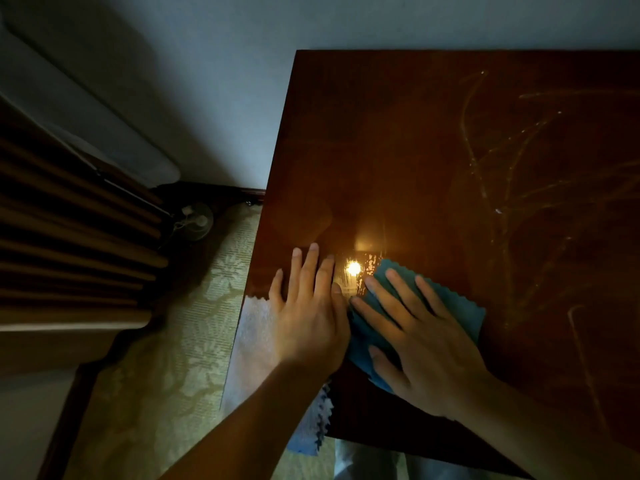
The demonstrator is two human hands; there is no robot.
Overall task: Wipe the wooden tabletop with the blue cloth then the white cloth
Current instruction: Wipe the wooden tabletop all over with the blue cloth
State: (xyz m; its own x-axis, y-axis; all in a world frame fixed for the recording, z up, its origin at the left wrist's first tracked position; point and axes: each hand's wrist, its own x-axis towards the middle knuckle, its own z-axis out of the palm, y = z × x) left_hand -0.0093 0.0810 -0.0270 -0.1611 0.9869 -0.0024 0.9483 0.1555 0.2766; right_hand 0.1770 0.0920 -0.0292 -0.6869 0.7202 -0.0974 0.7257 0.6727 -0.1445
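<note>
I see blue cloth (450,306) zigzag-edged, flat on glossy streaked tabletop (433,150) | right hand (419,337) fingers splayed pressing it | left hand (308,313) flat, fingers straight

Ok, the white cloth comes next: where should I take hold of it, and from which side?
Probably its far-left corner, from the table's left edge. The white cloth lies flat along that edge of the tabletop, and the left hand rests flat over its right part, so only the left strip is free. The right hand presses the blue cloth.
</note>
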